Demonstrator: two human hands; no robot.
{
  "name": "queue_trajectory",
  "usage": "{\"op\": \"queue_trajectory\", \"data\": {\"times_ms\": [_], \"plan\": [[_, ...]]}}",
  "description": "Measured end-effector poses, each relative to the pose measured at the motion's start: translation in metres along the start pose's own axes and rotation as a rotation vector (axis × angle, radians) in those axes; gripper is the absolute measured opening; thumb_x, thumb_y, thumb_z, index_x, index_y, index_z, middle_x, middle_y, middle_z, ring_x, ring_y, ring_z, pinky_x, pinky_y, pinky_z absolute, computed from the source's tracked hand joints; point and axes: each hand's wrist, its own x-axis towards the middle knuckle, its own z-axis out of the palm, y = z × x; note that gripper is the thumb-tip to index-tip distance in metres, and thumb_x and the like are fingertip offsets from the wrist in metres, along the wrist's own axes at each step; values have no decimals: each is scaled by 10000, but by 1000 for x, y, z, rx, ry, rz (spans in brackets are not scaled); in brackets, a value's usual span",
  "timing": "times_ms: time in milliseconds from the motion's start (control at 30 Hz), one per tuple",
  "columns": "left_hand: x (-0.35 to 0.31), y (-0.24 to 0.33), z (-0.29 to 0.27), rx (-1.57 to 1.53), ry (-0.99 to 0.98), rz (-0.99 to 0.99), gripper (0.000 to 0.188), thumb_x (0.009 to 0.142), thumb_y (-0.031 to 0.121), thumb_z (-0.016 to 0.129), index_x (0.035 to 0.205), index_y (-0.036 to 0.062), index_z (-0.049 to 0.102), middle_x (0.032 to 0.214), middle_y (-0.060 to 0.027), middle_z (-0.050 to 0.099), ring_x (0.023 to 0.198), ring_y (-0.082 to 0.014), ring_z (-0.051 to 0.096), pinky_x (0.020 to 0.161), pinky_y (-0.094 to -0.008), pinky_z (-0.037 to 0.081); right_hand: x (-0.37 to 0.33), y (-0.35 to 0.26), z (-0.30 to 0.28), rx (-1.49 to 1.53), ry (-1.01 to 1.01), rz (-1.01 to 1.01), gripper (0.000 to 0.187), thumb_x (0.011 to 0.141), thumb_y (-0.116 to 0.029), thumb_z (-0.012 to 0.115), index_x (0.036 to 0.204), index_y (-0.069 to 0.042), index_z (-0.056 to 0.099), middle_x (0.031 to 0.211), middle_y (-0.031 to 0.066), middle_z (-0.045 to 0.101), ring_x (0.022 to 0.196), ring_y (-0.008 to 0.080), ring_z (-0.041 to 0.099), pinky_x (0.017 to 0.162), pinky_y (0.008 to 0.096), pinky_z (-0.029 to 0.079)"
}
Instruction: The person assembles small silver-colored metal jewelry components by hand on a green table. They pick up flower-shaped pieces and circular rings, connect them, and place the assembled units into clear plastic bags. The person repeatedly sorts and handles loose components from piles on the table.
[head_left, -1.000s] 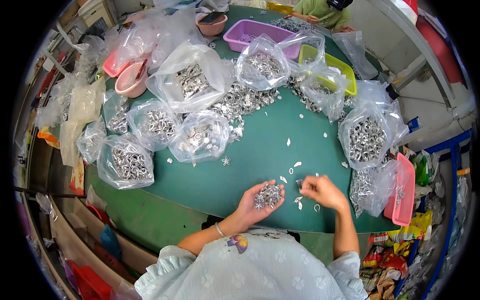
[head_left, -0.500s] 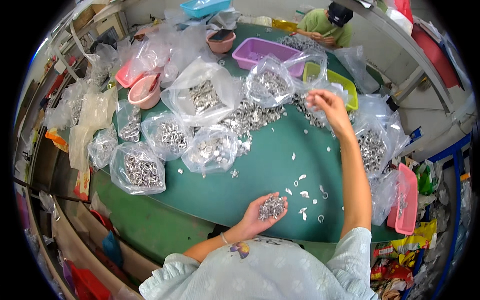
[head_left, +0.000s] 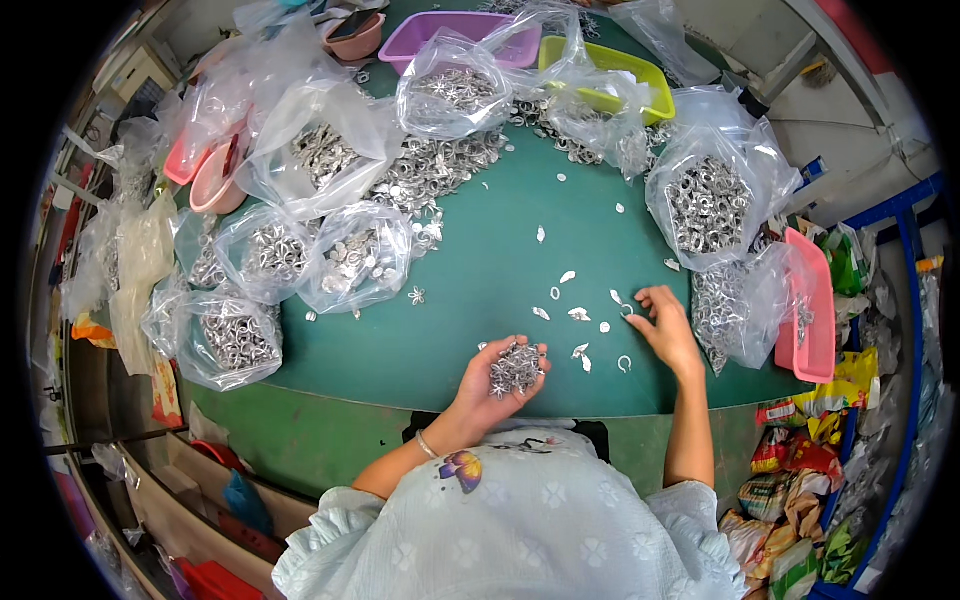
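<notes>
Left hand (head_left: pixel 478 390) sits palm up and cupped above the table's near edge, filled with a heap of silver flower-shaped pieces (head_left: pixel 516 370). Across the green table (head_left: pixel 475 270) from the left, a pale pink bowl (head_left: pixel 214 188) comes first, behind a clear bag (head_left: pixel 242 338) of silver rings. Next is another clear bag (head_left: pixel 357 262), this one with flatter silver pieces, and just beyond it on the right a lone flower piece (head_left: pixel 417 296). Farther back, a loose pile (head_left: pixel 432 165) spreads over the tabletop, with a purple bin (head_left: pixel 398 45) behind. To the right of the left hand lie scattered small parts (head_left: pixel 580 315). Right hand (head_left: pixel 668 332) rests low among them, fingers curled, thumb and fingertips a little apart; a small open ring (head_left: pixel 627 310) is at the thumb tip, and I cannot tell whether they touch. Beyond that hand stand a bulging bag (head_left: pixel 708 205) of metal parts and, at the right edge, a pink tray (head_left: pixel 821 300).
</notes>
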Motion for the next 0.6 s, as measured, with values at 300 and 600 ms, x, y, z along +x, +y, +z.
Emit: {"op": "queue_trajectory", "data": {"times_ms": [300,600], "plan": [[1,-4,7,16,46,46,186,875,202,526,969,43,553,1035,-166,543,914,-268,551,717,-386,542,-1,6,25,249,128,22,240,690,67,670,881,7,538,642,49,496,533,108,436,498,244,388],[-4,2,-8,-22,-106,47,221,866,183,553,1015,20,562,1036,-183,567,912,-274,579,766,-395,535,-3,-44,27,815,-372,146,98,838,-10,574,925,32,594,738,22,581,667,79,530,626,204,427]]}}
